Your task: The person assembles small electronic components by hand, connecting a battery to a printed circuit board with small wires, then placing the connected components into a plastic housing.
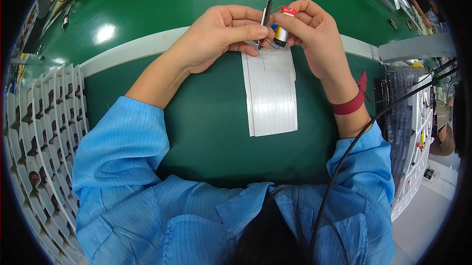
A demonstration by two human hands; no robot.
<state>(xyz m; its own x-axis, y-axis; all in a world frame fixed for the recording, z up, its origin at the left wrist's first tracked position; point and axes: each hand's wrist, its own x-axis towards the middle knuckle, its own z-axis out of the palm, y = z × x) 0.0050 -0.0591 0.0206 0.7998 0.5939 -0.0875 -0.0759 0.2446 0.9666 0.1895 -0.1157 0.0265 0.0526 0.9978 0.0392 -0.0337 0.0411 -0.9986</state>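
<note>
Between the thumb and fingers of my left hand (231, 29) is a narrow dark circuit board (266, 13), held edge-on and nearly upright. My right hand (312, 29) pinches a small cylindrical battery (281, 35) with a red top, a silver and yellow body and a black lower end. Thin wires run between the board and the battery, and a bit of blue shows between them. Below both hands lies a stack of white sheets (271, 93) with faint lines, on the dark green mat (211, 117). The fingertips behind the battery are partly hidden.
White slotted trays (49, 132) holding small dark parts stand at the left. Clear and white trays (410, 132) are stacked at the right. A black cable (361, 134) crosses over my right sleeve. Beyond a pale rail (132, 48) runs a green conveyor surface (147, 4) with scattered small parts.
</note>
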